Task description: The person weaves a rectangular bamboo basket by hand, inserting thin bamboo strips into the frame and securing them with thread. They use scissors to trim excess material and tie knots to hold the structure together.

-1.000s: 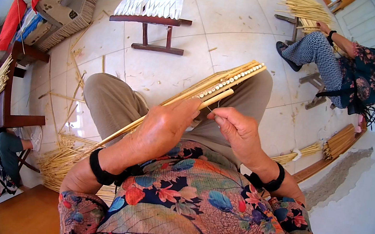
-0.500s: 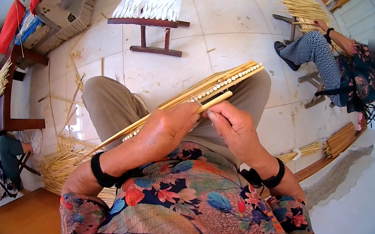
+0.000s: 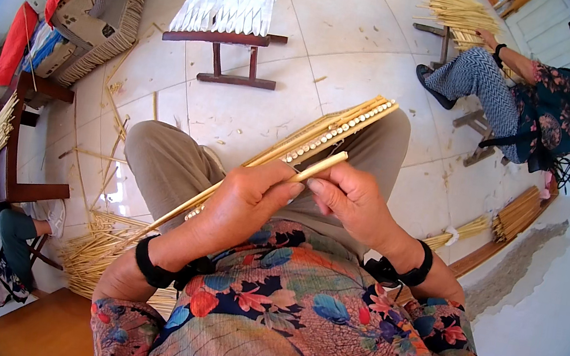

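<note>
Across my lap lies a long bundle of straw-coloured stalks [image 3: 364,115], its pale cut ends showing in a row joined side by side. Over its near edge, my left hand [image 3: 246,198] is closed, thumb and fingers pinching a stalk [image 3: 325,165] that slants up to the right. My right hand [image 3: 347,193] is closed at the same stalk, thumb and forefinger meeting just under it. A thin strand seems to run by the fingertips, too fine to make out. Parts of both hands' fingers are hidden behind the thumbs.
A dark wooden stool with white webbing [image 3: 225,11] stands ahead. Loose stalks [image 3: 93,252] are heaped at my left, with tied bundles [image 3: 515,212] along the right wall. One person [image 3: 546,106] sits at right by more stalks; another [image 3: 0,261] sits at left beside a wooden table [image 3: 21,190].
Both hands have drawn slightly toward me with the stalk, leaving a wider gap to the bundle. My left thumb has come forward onto the stalk.
</note>
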`<move>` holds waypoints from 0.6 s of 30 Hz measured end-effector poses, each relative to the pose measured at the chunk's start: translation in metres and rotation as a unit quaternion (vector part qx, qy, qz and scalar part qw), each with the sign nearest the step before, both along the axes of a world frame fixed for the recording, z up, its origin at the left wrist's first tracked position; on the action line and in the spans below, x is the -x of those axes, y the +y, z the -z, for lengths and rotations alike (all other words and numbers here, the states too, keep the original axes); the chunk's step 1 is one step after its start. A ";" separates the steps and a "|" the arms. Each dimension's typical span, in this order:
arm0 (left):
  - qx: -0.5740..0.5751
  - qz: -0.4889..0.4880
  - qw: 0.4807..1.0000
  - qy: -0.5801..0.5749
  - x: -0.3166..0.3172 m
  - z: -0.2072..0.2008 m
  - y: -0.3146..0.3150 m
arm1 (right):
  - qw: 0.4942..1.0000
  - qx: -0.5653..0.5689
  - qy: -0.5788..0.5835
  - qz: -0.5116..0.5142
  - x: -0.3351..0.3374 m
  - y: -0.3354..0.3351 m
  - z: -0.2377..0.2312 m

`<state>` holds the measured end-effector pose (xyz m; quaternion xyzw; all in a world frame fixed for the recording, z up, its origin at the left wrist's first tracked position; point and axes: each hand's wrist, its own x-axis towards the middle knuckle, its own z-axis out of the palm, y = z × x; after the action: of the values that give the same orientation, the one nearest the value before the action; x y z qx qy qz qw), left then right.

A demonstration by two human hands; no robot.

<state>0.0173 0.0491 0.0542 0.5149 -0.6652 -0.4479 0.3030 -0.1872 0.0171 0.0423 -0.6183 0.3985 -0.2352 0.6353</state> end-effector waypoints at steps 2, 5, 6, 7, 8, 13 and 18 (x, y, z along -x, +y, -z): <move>0.009 -0.003 1.000 0.029 0.001 0.002 0.002 | 0.987 0.160 0.007 -0.005 0.002 0.002 0.009; 0.037 -0.003 0.998 0.050 0.000 0.003 0.008 | 0.948 0.317 -0.007 0.002 0.000 0.004 0.012; 0.045 -0.003 0.998 0.048 -0.001 0.003 0.009 | 0.946 0.324 -0.004 -0.005 0.002 0.004 0.011; 0.054 -0.002 0.997 0.048 0.000 0.003 0.011 | 0.943 0.333 0.000 -0.010 0.004 0.005 0.011; 0.061 -0.002 0.997 0.043 0.000 0.003 0.012 | 0.942 0.335 0.001 -0.010 0.005 0.007 0.011; 0.071 -0.003 0.996 0.051 0.000 0.001 0.019 | 0.936 0.352 -0.014 -0.016 0.007 0.010 0.013; 0.030 -0.029 0.998 0.043 -0.004 -0.009 0.027 | 0.922 0.386 -0.025 -0.035 0.008 0.011 0.019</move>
<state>0.0213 0.0761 0.0627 0.5050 -0.6490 -0.4407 0.3599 -0.1950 0.0280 0.0228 -0.8231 0.2389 -0.3633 0.3652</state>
